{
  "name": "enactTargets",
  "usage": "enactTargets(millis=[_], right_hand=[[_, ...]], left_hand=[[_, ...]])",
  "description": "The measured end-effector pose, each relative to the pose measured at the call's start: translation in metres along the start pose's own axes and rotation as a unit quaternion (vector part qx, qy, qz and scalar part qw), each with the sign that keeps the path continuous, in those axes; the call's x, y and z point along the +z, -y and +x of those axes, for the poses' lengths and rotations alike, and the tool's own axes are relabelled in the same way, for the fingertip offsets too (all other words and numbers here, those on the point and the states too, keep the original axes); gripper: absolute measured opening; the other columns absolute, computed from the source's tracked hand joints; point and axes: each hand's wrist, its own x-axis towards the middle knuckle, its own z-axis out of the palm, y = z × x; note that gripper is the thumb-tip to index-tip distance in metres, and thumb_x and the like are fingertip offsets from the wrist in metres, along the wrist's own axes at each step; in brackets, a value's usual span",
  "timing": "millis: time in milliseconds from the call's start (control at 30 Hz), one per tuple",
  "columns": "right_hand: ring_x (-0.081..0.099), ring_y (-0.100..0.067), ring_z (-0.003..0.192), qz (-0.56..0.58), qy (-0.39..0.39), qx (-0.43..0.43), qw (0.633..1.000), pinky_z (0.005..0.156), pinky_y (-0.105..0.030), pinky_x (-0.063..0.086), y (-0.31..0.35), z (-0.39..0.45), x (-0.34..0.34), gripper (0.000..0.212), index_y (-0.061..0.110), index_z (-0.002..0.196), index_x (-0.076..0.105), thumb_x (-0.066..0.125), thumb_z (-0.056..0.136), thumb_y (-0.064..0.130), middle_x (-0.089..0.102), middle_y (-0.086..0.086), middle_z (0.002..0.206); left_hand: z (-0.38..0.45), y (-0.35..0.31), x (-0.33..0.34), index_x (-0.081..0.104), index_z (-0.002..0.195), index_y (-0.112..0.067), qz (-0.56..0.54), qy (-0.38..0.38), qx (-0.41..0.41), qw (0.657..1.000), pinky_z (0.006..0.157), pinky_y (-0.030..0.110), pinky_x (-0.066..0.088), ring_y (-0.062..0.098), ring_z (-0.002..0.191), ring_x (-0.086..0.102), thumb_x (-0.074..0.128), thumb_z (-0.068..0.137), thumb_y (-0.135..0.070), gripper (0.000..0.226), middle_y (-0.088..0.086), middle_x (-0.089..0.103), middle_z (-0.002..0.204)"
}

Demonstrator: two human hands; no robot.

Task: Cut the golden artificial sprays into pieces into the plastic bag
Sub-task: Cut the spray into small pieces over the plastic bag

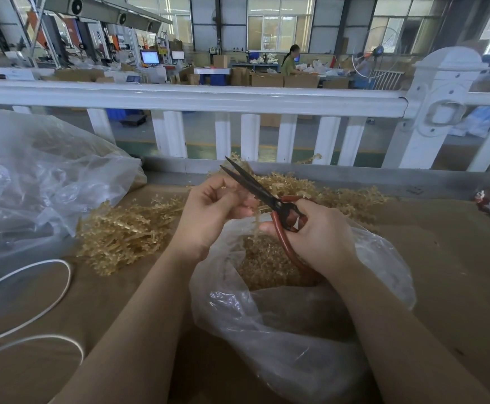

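Left hand (211,211) pinches golden spray (256,220) over open plastic bag (296,330); right hand (319,234) grips red-handled scissors (255,185), blades slightly parted. Spray pile (121,231) on table (441,272).

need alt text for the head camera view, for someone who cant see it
A person's right hand holds red-handled scissors, blades slightly apart, while the left hand pinches a golden spray over an open plastic bag of cut pieces. More sprays lie on the brown table.
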Motion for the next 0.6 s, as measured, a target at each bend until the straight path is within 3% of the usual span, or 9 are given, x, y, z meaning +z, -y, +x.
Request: enactTargets(millis=[200, 333, 433, 533, 600], right_hand=[[0.066, 0.001, 0.069, 0.148, 0.075, 0.092, 0.982, 0.065, -0.025, 0.056, 0.003, 0.005, 0.001, 0.054, 0.035, 0.080, 0.068, 0.062, 0.062, 0.086, 0.070, 0.022, 0.075], [0.069, -0.007, 0.063, 0.234, 0.080, 0.123, 0.961, 0.064, -0.033, 0.057, 0.004, 0.008, 0.002, 0.024, 0.027, 0.080, 0.073, 0.078, 0.078, 0.051, 0.074, 0.009, 0.074], [0.071, -0.008, 0.071, 0.313, 0.054, 0.130, 0.939, 0.071, -0.024, 0.052, 0.006, 0.008, 0.000, 0.015, 0.022, 0.077, 0.075, 0.077, 0.086, 0.032, 0.076, 0.004, 0.076], [0.071, -0.005, 0.075, 0.378, 0.020, 0.128, 0.917, 0.071, -0.009, 0.048, 0.006, 0.008, -0.001, 0.015, 0.016, 0.081, 0.075, 0.073, 0.091, 0.027, 0.076, 0.002, 0.076], [0.070, -0.008, 0.071, 0.393, 0.005, 0.123, 0.911, 0.071, -0.012, 0.049, 0.005, 0.007, -0.002, 0.016, 0.013, 0.083, 0.073, 0.070, 0.094, 0.025, 0.075, 0.000, 0.075]], left_hand=[[0.003, 0.001, 0.002, 0.061, 0.089, -0.005, -0.111, -0.049, -0.058, 0.991, 0.067, 0.026, 0.058, 0.023, 0.070, 0.074, 0.055, 0.095, 0.003, 0.011, 0.013, 0.073, 0.077], [0.001, 0.002, 0.011, 0.060, 0.089, -0.007, -0.125, -0.003, -0.077, 0.989, 0.073, 0.027, 0.058, 0.025, 0.080, 0.075, 0.053, 0.097, 0.001, 0.013, 0.014, 0.074, 0.083], [0.000, 0.002, 0.012, 0.059, 0.086, -0.011, -0.104, 0.030, -0.087, 0.990, 0.077, 0.029, 0.058, 0.027, 0.087, 0.074, 0.054, 0.097, -0.001, 0.016, 0.016, 0.074, 0.090], [-0.002, 0.003, 0.009, 0.060, 0.090, -0.008, -0.040, 0.053, -0.080, 0.995, 0.078, 0.029, 0.057, 0.023, 0.088, 0.074, 0.055, 0.096, 0.000, 0.011, 0.013, 0.076, 0.093], [-0.003, 0.001, 0.007, 0.062, 0.090, -0.005, 0.021, 0.077, -0.068, 0.994, 0.072, 0.025, 0.055, 0.017, 0.082, 0.072, 0.059, 0.092, 0.004, 0.010, 0.009, 0.075, 0.090]])
